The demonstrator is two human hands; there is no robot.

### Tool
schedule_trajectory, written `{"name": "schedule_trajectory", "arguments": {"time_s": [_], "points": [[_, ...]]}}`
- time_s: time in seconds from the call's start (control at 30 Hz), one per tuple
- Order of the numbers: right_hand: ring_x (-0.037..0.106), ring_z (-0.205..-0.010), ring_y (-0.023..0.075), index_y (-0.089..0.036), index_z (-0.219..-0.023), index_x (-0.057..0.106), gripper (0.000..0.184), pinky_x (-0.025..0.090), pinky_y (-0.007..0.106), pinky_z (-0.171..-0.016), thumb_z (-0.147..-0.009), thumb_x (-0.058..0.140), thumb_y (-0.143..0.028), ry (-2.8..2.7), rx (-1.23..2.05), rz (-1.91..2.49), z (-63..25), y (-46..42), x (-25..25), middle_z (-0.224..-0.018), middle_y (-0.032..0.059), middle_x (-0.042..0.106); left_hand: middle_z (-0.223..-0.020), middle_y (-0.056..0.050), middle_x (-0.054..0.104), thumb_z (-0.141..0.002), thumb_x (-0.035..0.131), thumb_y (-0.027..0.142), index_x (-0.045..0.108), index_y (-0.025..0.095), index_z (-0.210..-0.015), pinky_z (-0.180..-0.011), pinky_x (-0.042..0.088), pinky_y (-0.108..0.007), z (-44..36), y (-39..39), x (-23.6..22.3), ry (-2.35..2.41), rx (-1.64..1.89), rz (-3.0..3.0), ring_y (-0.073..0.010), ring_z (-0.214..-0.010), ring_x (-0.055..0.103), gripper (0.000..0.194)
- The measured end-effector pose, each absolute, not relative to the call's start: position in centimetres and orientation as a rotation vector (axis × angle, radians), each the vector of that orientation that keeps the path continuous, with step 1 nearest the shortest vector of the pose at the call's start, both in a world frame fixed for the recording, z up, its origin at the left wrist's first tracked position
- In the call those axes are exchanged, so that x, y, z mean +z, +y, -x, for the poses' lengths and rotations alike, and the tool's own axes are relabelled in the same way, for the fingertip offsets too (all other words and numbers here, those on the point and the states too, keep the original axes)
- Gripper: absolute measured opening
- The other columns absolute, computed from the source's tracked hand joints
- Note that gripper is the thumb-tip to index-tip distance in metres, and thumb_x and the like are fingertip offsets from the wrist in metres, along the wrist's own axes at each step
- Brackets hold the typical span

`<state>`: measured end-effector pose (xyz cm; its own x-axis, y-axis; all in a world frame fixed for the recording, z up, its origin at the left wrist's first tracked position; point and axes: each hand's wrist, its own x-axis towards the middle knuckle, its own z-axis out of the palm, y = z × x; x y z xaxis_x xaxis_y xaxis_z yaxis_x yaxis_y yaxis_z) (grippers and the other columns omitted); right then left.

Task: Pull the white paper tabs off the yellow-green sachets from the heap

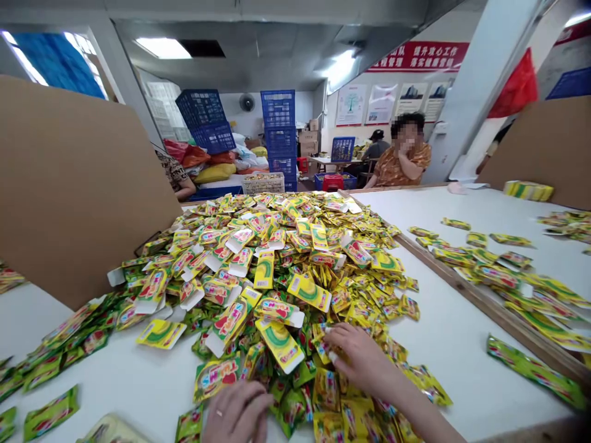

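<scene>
- Over the heap of yellow-green sachets (272,271) on the white table (447,320), the left hand (237,412) lay curled, cut off by the bottom edge, its grip unclear.
- The right hand (362,360) sat on the heap's near edge, fingers curled; any grip was hidden.
- Sachet print was too small to read.
- The red banner (418,56) was blurred.

Passage for my right hand (362,360): white surface (446,320) between the sachet pile (258,258) and the wooden rail (480,301). The rail blocks further right. Ahead of my left hand (237,412), sachets block the way. Cardboard panel (69,184) walls the far left.
</scene>
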<state>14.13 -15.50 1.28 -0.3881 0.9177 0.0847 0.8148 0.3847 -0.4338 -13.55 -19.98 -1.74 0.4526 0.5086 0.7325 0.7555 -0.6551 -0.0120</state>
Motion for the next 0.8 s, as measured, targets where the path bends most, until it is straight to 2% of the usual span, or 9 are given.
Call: {"name": "schedule_trajectory", "arguments": {"time_s": [0.07, 0.13, 0.2, 0.27, 0.37, 0.47, 0.6, 0.73, 0.8], "points": [[0.053, -0.095, 0.0219, -0.020, -0.100, 0.060, 0.028, 0.040, 0.037, -0.083, -0.085, 0.036, -0.018, -2.261, 0.478, 1.550, -14.6, -15.7, 0.5, -0.098, 0.0076, 0.063, -0.090, -0.001, 0.071, -0.070, 0.064, 0.026, 0.064, 0.023, -0.100, -0.097, 0.031, -0.031, 12.6, -20.4, -3.5, -1.028, -0.823, 2.324, -0.0205, -0.090, 0.059, 0.030], [0.051, -0.100, 0.0221, -0.019, -0.111, 0.056, 0.030, 0.039, 0.038, -0.087, -0.087, 0.037, -0.023, -2.197, 0.503, 1.563, -15.0, -15.9, -0.3, -0.105, 0.0084, 0.061, -0.098, -0.005, 0.071, -0.069, 0.062, 0.039, 0.063, 0.020, -0.104, -0.105, 0.019, -0.042, 11.8, -20.6, -5.1, -1.161, -0.759, 2.259, -0.0279, -0.100, 0.057, 0.040], [0.048, -0.106, 0.0237, -0.021, -0.120, 0.049, 0.038, 0.037, 0.040, -0.091, -0.083, 0.047, -0.027, -2.172, 0.514, 1.567, -15.1, -16.1, -0.8, -0.114, 0.0085, 0.057, -0.101, -0.007, 0.071, -0.071, 0.061, 0.037, 0.063, 0.020, -0.103, -0.107, 0.011, -0.051, 11.2, -20.5, -6.0, -1.317, -0.805, 2.256, -0.0323, -0.108, 0.053, 0.037], [0.048, -0.105, 0.0257, -0.022, -0.120, 0.049, 0.044, 0.037, 0.043, -0.091, -0.077, 0.054, -0.026, -2.193, 0.471, 1.565, -14.8, -16.3, -1.1, -0.114, 0.0087, 0.056, -0.100, -0.004, 0.071, -0.075, 0.057, 0.025, 0.063, 0.022, -0.102, -0.108, 0.007, -0.054, 11.3, -20.3, -6.3, -1.416, -0.876, 2.300, -0.0304, -0.111, 0.053, 0.028], [0.051, -0.097, 0.0269, -0.020, -0.109, 0.057, 0.036, 0.039, 0.044, -0.087, -0.073, 0.054, -0.019, -2.248, 0.378, 1.526, -14.1, -16.4, -1.2, -0.104, 0.0088, 0.059, -0.097, -0.001, 0.073, -0.078, 0.051, 0.016, 0.061, 0.025, -0.102, -0.104, 0.026, -0.046, 12.3, -19.9, -5.7, -1.416, -0.970, 2.443, -0.0232, -0.099, 0.062, 0.028], [0.052, -0.097, 0.0272, -0.016, -0.107, 0.057, 0.033, 0.039, 0.044, -0.087, -0.076, 0.045, -0.014, -2.221, 0.333, 1.526, -13.9, -16.5, -1.3, -0.102, 0.0110, 0.061, -0.093, -0.005, 0.073, -0.083, 0.046, 0.024, 0.061, 0.021, -0.101, -0.077, 0.051, -0.032, 12.8, -19.8, -4.5, -1.776, -1.218, 2.507, -0.0199, -0.083, 0.067, 0.024], [0.052, -0.100, 0.0247, -0.013, -0.110, 0.052, 0.031, 0.041, 0.039, -0.087, -0.082, 0.039, -0.017, -1.931, 0.454, 1.503, -14.2, -17.3, -1.0, -0.109, 0.0140, 0.057, -0.085, -0.004, 0.072, -0.083, 0.046, 0.037, 0.064, 0.020, -0.093, -0.067, 0.052, -0.025, 11.4, -20.7, -2.9, -2.210, -1.584, 2.640, -0.0190, -0.077, 0.066, 0.027], [0.056, -0.076, 0.0183, -0.017, -0.086, 0.059, 0.019, 0.045, 0.027, -0.062, -0.082, 0.042, -0.025, -1.621, 0.734, 1.379, -13.8, -18.6, -0.5, -0.084, 0.0057, 0.060, -0.073, -0.003, 0.070, -0.079, 0.051, 0.043, 0.063, 0.020, -0.084, -0.065, 0.050, -0.024, 9.1, -21.5, -1.8, -2.309, -1.930, 2.692, -0.0185, -0.070, 0.064, 0.026], [0.054, -0.065, 0.0155, -0.018, -0.080, 0.059, 0.019, 0.042, 0.024, -0.053, -0.083, 0.042, -0.026, -1.599, 0.759, 1.383, -13.5, -19.0, -0.3, -0.073, 0.0024, 0.058, -0.085, -0.007, 0.069, -0.078, 0.051, 0.043, 0.062, 0.020, -0.077, -0.073, 0.049, -0.027, 8.1, -21.5, -1.2, -2.257, -2.048, 2.722, -0.0206, -0.082, 0.063, 0.026]]}}
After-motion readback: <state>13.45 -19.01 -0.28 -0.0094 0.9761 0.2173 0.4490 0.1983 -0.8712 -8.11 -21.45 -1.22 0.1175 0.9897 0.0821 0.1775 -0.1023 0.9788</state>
